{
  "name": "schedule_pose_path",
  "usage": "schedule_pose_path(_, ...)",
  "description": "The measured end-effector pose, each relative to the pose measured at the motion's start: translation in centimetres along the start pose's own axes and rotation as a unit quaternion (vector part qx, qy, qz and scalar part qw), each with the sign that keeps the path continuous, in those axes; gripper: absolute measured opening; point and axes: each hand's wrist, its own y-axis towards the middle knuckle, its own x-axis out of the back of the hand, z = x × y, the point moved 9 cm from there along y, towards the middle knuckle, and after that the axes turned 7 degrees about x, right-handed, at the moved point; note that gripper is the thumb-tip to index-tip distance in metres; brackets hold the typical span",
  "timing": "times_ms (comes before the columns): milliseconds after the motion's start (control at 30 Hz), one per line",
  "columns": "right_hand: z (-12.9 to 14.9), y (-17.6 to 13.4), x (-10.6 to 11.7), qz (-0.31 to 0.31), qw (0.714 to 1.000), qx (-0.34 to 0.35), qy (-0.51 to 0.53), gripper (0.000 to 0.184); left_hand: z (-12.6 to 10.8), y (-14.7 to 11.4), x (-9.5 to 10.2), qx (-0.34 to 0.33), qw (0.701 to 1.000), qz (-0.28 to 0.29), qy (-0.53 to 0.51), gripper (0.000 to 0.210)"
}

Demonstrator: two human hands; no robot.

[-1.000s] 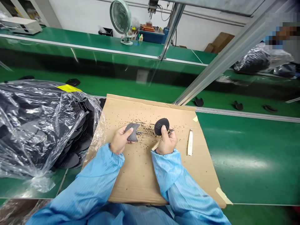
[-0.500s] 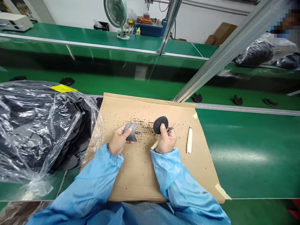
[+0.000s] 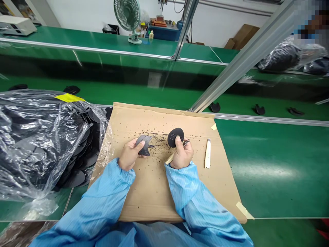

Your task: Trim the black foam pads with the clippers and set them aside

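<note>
My left hand grips a dark grey curved plastic piece, thumb on top. A thin dark prong sticks out of its right side. Between thumb and fingers of my right hand is a black oval disc with raised marks on its face. The same hand also holds a slim tool with a pale handle; its metal end shows beyond the fingers. Both hands are above a cardboard sheet strewn with tiny black bits. A gap separates the two pieces.
A pale-handled blade-like tool lies right of my hands. At left, a clear plastic bag is full of black discs. Behind the cardboard, several black parts ride a green belt. A slanted metal post rises at right.
The black parts on the green belt have shifted slightly left. My hands and what they hold look almost unmoved.
</note>
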Motion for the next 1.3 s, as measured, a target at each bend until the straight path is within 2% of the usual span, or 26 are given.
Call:
schedule_pose_path(433, 0.1, 0.0, -0.1, 0.021, 0.999, 0.006, -0.033, 0.030, 0.1, -0.1, 0.0, 0.004, 1.000, -0.001, -0.006, 0.047)
schedule_pose_path(533, 0.4, -0.2, -0.7, 0.064, 0.996, 0.015, -0.054, 0.030, -0.1, -0.1, 0.0, 0.000, 1.000, -0.006, -0.013, 0.048)
schedule_pose_path(633, 1.0, -0.5, -1.9, 0.154, 0.984, 0.028, -0.084, 0.030, -0.3, -0.1, 0.2, -0.011, 0.999, -0.018, -0.034, 0.049)
schedule_pose_path(733, 1.6, -1.0, -3.1, 0.248, 0.956, 0.052, -0.150, 0.027, -0.7, -0.2, 0.4, -0.029, 0.998, -0.027, -0.054, 0.047)
schedule_pose_path(867, 2.0, -1.8, -4.3, 0.336, 0.892, 0.121, -0.276, 0.026, -1.3, -0.5, 0.7, -0.057, 0.995, -0.038, -0.073, 0.047)
schedule_pose_path(1000, 3.3, -3.3, -5.8, 0.389, 0.820, 0.245, -0.341, 0.035, -1.2, -0.6, 0.7, -0.055, 0.995, -0.038, -0.069, 0.047)
schedule_pose_path(1100, 3.9, -4.9, -6.8, 0.431, 0.771, 0.309, -0.353, 0.027, -0.7, -0.6, 0.2, -0.025, 0.998, -0.020, -0.051, 0.045)
schedule_pose_path(1300, 3.6, -6.0, -7.2, 0.453, 0.729, 0.347, -0.377, 0.016, -0.2, -0.9, -0.3, 0.006, 0.999, 0.003, -0.043, 0.049)
